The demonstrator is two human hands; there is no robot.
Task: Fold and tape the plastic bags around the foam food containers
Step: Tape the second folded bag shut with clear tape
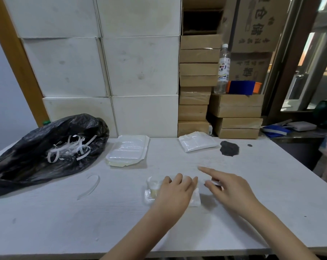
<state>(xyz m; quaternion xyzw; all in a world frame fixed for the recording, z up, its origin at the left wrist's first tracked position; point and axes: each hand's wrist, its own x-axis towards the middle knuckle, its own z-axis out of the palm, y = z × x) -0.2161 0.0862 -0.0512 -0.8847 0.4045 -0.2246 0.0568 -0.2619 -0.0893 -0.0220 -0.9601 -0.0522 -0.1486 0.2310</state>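
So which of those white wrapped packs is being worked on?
The small pack nearest the person, under the left hand; the two others lie untouched farther back.
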